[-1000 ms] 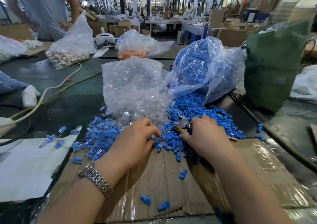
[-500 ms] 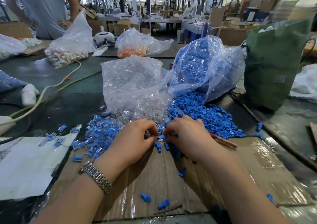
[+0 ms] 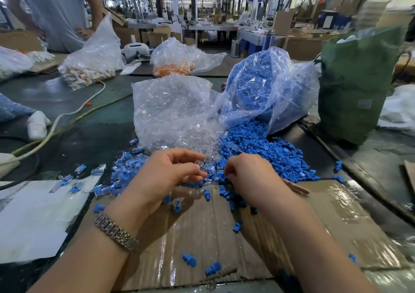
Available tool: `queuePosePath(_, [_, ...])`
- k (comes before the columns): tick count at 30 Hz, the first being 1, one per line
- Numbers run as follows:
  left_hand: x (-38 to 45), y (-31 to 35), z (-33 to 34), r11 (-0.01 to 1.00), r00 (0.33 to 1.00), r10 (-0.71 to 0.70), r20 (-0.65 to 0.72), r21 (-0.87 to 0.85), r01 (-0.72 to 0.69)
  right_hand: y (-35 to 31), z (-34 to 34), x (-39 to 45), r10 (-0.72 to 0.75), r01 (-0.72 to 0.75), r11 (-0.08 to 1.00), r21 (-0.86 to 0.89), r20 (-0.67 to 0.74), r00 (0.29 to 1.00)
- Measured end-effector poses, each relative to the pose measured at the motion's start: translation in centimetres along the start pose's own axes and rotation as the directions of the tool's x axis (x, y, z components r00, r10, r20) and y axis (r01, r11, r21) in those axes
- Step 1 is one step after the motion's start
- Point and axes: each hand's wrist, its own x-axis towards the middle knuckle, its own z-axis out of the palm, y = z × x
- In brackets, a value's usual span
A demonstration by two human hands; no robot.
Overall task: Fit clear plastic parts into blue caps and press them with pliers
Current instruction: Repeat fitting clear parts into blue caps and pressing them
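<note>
Left hand [image 3: 166,176] lifted, grip apparently pinching clear part [image 3: 203,168], right hand [image 3: 249,176] curled on caps [image 3: 269,151].

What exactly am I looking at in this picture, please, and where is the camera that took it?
There is no machine here: a person wears the camera on the head, so you look down at their own two hands. The left hand, with a wristwatch, pinches a small clear plastic part. The right hand is curled at the edge of a heap of blue caps; pliers handles stick out behind it. Both work over flattened cardboard. Behind lie a bag of clear parts and a bag of blue caps. Finished blue-and-clear pieces pile up on the left.
</note>
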Motion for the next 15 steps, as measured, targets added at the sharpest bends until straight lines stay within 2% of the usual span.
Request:
queuePosePath(3, [0.1, -0.1, -0.1, 0.996, 1.000, 0.003, 0.019, -0.087, -0.001, 0.2, -0.3, -0.2, -0.007, 0.008, 1.000, -0.007, 0.045, 0.999])
queuePosePath(5, [0.0, -0.1, -0.2, 0.994, 1.000, 0.007, 0.022, -0.108, -0.005, 0.3, -0.4, -0.4, -0.032, 0.032, 0.999, 0.021, 0.005, 0.999])
queuePosePath(6, [0.0, -0.1, -0.2, 0.993, 1.000, 0.007, 0.025, -0.114, -0.004, 0.3, -0.5, -0.6, -0.035, 0.038, 0.996, 0.082, -0.044, 0.998])
queuePosePath(8, [0.0, 0.0, -0.3, 0.987, 0.999, 0.006, 0.035, -0.158, 0.000, 0.3, -0.8, -0.7, -0.007, 0.056, 0.949, 0.309, -0.157, 0.988])
queuePosePath(11, [-0.2, 0.1, -0.2, 0.964, 0.998, 0.015, 0.066, -0.266, 0.003, 0.1, -1.5, -0.9, 0.041, 0.115, 0.746, 0.655, -0.218, 0.975])
queuePosePath(15, [-0.3, 0.2, -0.1, 0.926, 0.995, 0.008, 0.098, -0.377, 0.029, -0.1, -2.0, -1.1, 0.028, 0.185, 0.471, 0.863, -0.224, 0.974])
